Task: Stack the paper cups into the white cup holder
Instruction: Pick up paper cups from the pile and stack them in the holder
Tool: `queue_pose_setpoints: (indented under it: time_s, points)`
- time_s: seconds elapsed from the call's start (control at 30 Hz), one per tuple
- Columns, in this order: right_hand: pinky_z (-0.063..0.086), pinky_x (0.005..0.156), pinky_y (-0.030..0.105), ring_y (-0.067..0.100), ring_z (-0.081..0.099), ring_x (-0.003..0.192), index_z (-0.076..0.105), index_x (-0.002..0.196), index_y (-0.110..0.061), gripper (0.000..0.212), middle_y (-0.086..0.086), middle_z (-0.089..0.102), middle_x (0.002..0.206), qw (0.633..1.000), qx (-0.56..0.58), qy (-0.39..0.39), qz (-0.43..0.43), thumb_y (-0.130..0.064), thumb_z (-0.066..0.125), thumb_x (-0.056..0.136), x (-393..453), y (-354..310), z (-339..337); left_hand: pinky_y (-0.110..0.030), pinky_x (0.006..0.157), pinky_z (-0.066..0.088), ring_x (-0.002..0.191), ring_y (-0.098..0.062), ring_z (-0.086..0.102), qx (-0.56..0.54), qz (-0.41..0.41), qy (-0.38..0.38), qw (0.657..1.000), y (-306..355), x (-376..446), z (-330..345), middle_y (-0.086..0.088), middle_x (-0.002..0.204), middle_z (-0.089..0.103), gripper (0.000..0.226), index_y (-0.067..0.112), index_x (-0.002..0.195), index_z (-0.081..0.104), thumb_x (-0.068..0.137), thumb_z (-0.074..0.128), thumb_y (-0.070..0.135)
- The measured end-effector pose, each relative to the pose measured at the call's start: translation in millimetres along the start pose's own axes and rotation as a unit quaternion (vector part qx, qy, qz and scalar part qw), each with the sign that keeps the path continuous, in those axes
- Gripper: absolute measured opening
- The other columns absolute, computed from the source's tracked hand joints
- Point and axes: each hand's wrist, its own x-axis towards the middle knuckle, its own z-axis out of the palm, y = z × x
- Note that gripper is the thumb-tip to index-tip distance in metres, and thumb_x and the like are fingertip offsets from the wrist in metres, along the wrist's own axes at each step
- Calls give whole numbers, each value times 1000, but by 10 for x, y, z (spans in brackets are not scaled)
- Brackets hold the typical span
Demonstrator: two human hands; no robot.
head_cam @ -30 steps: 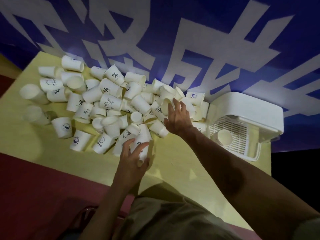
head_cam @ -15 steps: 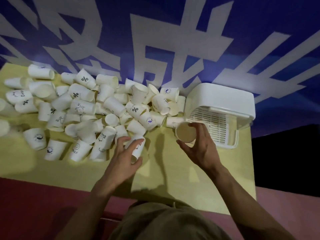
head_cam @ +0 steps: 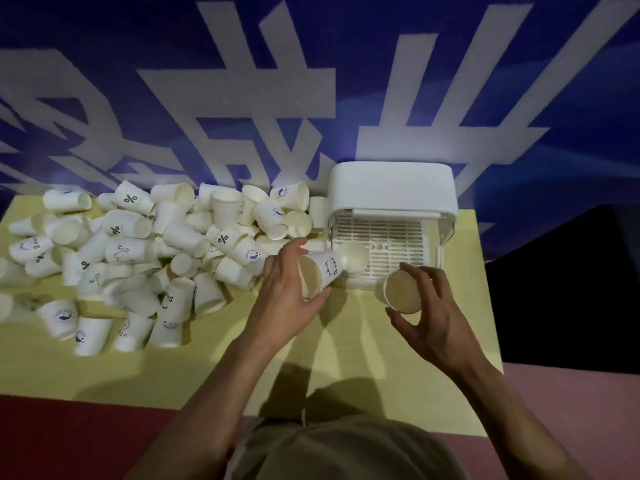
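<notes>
Both hands carry one cup each, near the middle of the frame. The left hand [head_cam: 287, 299] has its fingers curled around a printed cup [head_cam: 320, 271] that lies on its side, the mouth toward the camera and the base pointing at the white cup holder [head_cam: 391, 192]. The right hand [head_cam: 433, 317] pinches a plain cup [head_cam: 401, 294] by the rim between thumb and fingers, its opening facing up and toward the camera, just in front of the holder. I judge that both cups are held this way so that they can go base first into the cup in the holder [head_cam: 353, 254], which sits on the left of the slotted floor, close to the left hand's cup. The pile of loose cups [head_cam: 156, 244] fills the left of the yellow table [head_cam: 381, 375]. Some cups show "%", one seems to read "Bear", another "HELLO". Big white characters on the blue backdrop [head_cam: 242, 98] are cut off, so I cannot read them.
</notes>
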Motion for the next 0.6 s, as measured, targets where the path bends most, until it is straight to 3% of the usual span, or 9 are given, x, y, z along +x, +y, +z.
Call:
queue_pose_setpoints:
  time_s: [0.13,0.27,0.33,0.47,0.6]
  points:
    - [59,85,32,14,53,114,36,152,-24,83,3,40,144,1000,-3,-1,1,-36,81,84,23,136,-163,-35,102,44,122,-19,42,54,58,-12,997,171,251,250,1,135,41,66,19,137,47,81,80,34]
    - [57,86,29,8,49,114,36,153,-26,83,0,39,145,1000,7,2,20,-35,81,84,27,274,-236,-32,105,40,123,-20,40,99,87,-17,991,239,400,460,-2,135,41,72,20,147,41,86,76,35]
    - [58,87,33,12,52,117,36,153,-27,82,-2,40,144,999,23,-3,24,-34,81,85,28,325,-254,-33,105,39,123,-21,41,135,89,-21,987,252,449,537,-2,137,45,78,22,151,36,85,77,32]
    - [59,87,35,14,54,118,35,154,-28,81,-3,39,144,999,36,-16,25,-35,79,86,34,392,-238,-36,105,44,125,-25,46,185,90,-45,978,204,520,696,-3,140,48,65,18,143,46,87,76,30]
    - [59,87,31,13,54,118,36,153,-30,78,-5,38,144,998,49,-28,31,-35,78,88,92,416,-181,-37,114,34,141,-26,35,199,38,-133,970,53,622,944,-4,158,33,74,20,156,34,93,71,30]
